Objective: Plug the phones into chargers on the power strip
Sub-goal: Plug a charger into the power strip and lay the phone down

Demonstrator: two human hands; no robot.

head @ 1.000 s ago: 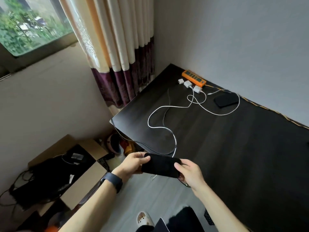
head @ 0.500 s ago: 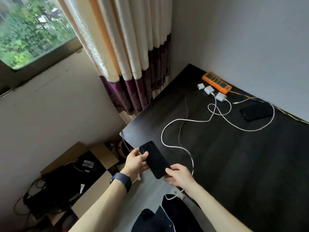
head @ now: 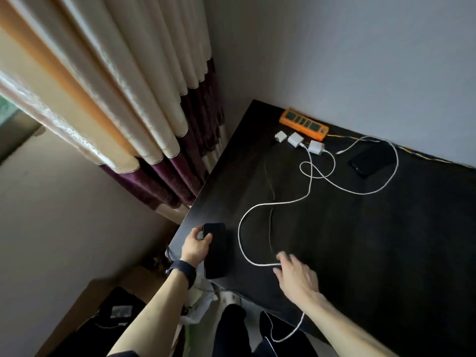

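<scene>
Fingers of the left hand (head: 197,244) are wrapping the top edge of a phone (head: 215,251), which is lying flat at the near left corner of the surface (head: 360,253), its bottom end sitting right at the edge. Right hand (head: 296,276) is spread open, palm down, holding nothing, fingertips landing on the white cable (head: 257,206); it's a bit blurred so I can't tell exactly how much contact it's making.

That cable is looping across the surface back toward one of the chargers (head: 295,139), and its loose end is dangling off the near edge below the right wrist. Three white chargers are sitting just beside the orange strip (head: 304,123) at the far corner, and none of them is looking plugged in as far as I can see. A second phone (head: 371,158) is lying near the strip, with another cable curling around it and its plug end resting just beside it, not in it.

Stuff I'm guessing could bite here: the first phone is hanging so close to the edge that a bump could tip it off. Also, tugging the cable to fish up the dangling end could be dragging that loose charger across the surface, since nothing's anchoring it. And the two cables are crossing, so pulling one could be snagging the other.
</scene>
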